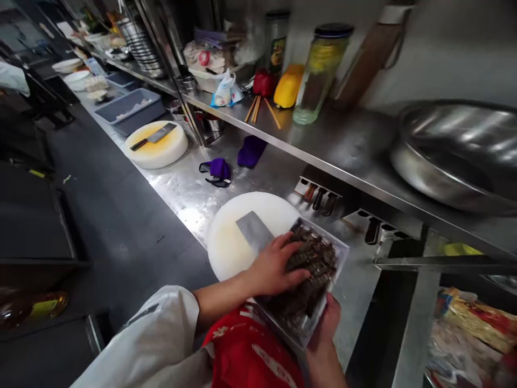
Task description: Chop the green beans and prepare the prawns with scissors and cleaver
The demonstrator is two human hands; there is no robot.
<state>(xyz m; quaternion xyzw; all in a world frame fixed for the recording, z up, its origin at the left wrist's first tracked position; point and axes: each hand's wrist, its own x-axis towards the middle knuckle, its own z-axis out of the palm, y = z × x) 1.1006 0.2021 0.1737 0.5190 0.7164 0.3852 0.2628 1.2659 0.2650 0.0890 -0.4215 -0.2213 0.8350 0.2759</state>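
My right hand [328, 323] grips the lower right edge of a white rectangular box [341, 253], which I hold tilted close to my body. The box is filled with dark brown-grey pieces that look like shrimp [317, 253]. Across these, my left hand [278, 267] lies with its fingers spread. Behind the box and hand is a round white cutting board [226, 237]. On that board lies a cleaver [254, 229]; only its blade shows, and its handle is hidden. The box overlaps the board's right edge.
Along the steel counter are purple cloth items [220, 170], a second board [157, 153] with a cleaver and a grey tub [129, 113]. Above it, a shelf holds a glass jar [321, 75], peppers [288, 86] and a large metal bowl [452, 161]. Knife racks [317, 196] hang beneath.
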